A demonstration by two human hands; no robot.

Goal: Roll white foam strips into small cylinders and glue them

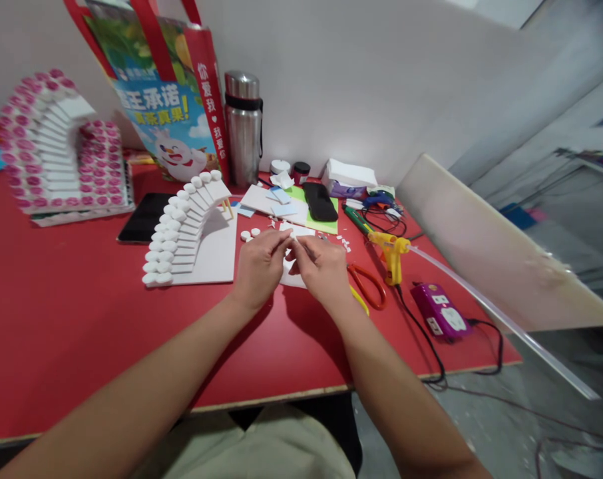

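Over a white sheet [295, 276], my left hand [262, 263] and my right hand [321, 263] meet fingertip to fingertip. Both are closed in a pinch around a small white piece [293, 235], mostly hidden by the fingers. Just left of them stands a white curved staircase model [194, 229], its outer side lined with white round discs. A few loose white discs [250, 235] lie beside my left hand. Small white bits [344, 243] are scattered past my right hand. Red-handled pliers [369, 286] rest by my right wrist, with a yellow handle [360, 301] partly covered.
A yellow-green glue gun [389, 249] with a long clear stick and a purple power strip [440, 311] sit at the right. Behind are a steel flask [243, 130], a printed bag [169, 100], a black tablet [144, 218] and a pink-flowered model [62, 150].
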